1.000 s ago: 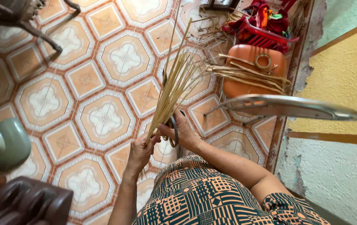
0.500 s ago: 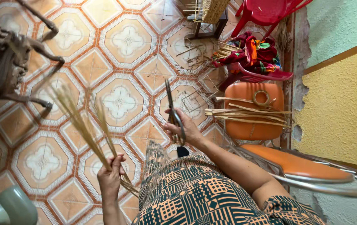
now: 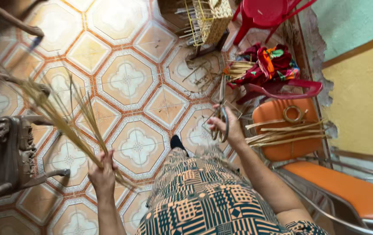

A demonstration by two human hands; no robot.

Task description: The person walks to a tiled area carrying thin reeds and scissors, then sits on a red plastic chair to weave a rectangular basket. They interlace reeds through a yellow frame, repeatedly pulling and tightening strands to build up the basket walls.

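Down at the lower left of the frame, the left hand [image 3: 103, 174] is clenched around a bundle of dry straw stalks [image 3: 60, 115]. Its fingers wrap the gathered lower ends, and the thin, pale yellow stalks fan upward and leftward from the fist toward the upper left, loose and wispy at their tips.

Near the middle of the frame, the right hand [image 3: 225, 126] grips a pair of dark metal scissors [image 3: 221, 111]. The fingers pass through the looped handles, and the long narrow blades point upward, away from the wrist. Whether the blades are apart or together cannot be told.

Between the two arms lies the person's lap, covered in cloth [image 3: 204, 196] printed with orange, dark green and cream geometric blocks.

Under everything is a tiled floor [image 3: 127, 80], glossy, with cream octagons edged in orange.

To the right stands an orange padded chair [image 3: 282, 130] on a metal frame, with flat reed strips [image 3: 286, 132] and a small coiled ring [image 3: 293, 114] resting on it. Above it a red plastic chair [image 3: 282, 89] holds bright crumpled fabric [image 3: 271, 63]. At the top centre sits a woven basket [image 3: 215, 15].
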